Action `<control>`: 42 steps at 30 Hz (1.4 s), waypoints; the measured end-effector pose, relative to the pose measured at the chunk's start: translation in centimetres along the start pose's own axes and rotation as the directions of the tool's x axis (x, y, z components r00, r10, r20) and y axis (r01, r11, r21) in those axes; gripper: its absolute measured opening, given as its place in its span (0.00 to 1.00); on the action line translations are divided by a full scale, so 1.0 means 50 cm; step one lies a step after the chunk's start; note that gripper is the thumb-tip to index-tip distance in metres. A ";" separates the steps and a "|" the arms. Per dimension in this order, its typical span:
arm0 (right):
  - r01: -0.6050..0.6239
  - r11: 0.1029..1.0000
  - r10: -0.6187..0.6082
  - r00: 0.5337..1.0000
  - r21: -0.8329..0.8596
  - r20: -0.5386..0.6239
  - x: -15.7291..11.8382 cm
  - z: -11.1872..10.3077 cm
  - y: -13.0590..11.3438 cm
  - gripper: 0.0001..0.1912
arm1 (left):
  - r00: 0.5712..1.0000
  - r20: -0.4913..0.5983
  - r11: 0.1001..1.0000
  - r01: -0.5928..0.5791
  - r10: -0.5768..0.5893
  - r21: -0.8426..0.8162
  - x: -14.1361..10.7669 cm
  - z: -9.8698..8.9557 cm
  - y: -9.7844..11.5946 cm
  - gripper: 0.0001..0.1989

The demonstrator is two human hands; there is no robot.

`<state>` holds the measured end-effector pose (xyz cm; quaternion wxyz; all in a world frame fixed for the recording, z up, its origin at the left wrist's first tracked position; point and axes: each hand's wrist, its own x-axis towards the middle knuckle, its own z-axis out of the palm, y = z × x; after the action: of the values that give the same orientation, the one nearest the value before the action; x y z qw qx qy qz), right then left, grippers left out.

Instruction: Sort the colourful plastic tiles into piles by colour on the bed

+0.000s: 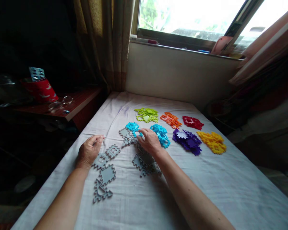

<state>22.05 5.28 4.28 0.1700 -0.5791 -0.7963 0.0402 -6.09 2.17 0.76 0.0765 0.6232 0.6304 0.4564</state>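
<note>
My right hand [150, 140] reaches over the middle of the bed, thumb and fingers closed on a light-blue interlocking tile [137, 134]. Close by are a small group of blue tiles [132, 126] and a larger blue pile [160, 134]. Several grey tiles [127, 135] lie just left of its fingertips, and a grey pile [141, 161] is partly hidden beneath my right hand and forearm. My left hand [89, 150] is curled shut at the left, with nothing visible in it. Beside it, grey notched tiles [107, 174] run in a loose line toward me.
Farther back lie piles of green [147, 115], orange [171, 120] and red tiles [193, 122]. Purple [188, 143] and yellow tiles [212, 142] are at right. All rest on a white sheet [201, 188]. A wooden desk [86, 99] holds eyeglasses [60, 103] and a red container [40, 91].
</note>
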 end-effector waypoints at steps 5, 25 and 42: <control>-0.161 0.963 0.200 0.965 0.214 -0.172 -0.081 0.044 -0.001 0.11 | 0.986 0.072 0.988 -0.151 0.148 0.027 -0.002 0.019 0.006 0.20; -0.068 0.986 0.088 0.987 -0.150 0.133 0.037 -0.012 -0.001 0.17 | 0.995 0.048 0.996 -0.085 0.086 -0.028 0.000 0.021 0.007 0.21; 0.019 0.957 0.021 0.991 -0.289 0.134 0.078 -0.075 0.024 0.16 | 0.995 0.066 0.997 -0.081 0.081 0.009 -0.004 0.024 0.005 0.19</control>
<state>23.24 8.84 8.35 0.0288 -0.5941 -0.8030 -0.0372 -5.09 2.52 0.14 0.0749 0.6633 0.6044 0.4348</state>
